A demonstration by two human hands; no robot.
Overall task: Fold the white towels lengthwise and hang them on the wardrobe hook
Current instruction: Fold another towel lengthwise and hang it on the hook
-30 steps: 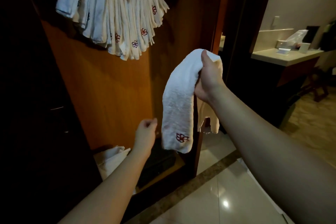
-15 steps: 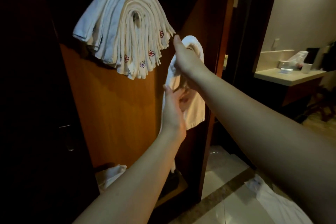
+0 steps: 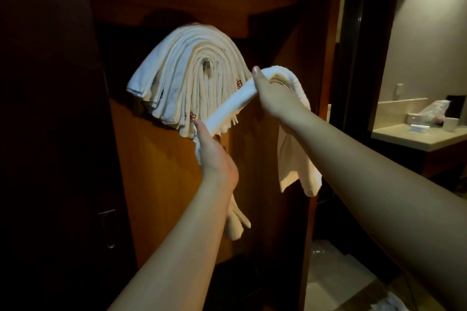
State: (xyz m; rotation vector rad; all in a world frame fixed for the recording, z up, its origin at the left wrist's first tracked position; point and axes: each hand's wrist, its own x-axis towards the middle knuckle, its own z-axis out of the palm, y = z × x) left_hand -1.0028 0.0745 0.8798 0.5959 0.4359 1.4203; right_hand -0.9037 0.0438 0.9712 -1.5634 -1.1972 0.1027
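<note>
Left hand (image 3: 214,151) closed around the lower end of a folded white towel (image 3: 235,103), right hand (image 3: 271,98) gripping its upper end, thumb on top. Stretched between both grips, rising toward 2 o'clock, loose ends drooping below each wrist. Just behind, at 10 o'clock of the right grip, a thick stack of hung towels (image 3: 187,78) draped over the wardrobe hook (image 3: 206,66). Far off at 3 o'clock, a pale surface (image 3: 414,137).

Hotel room: wooden wardrobe (image 3: 161,184), logo towels (image 3: 192,78), vanity counter (image 3: 417,136).
</note>
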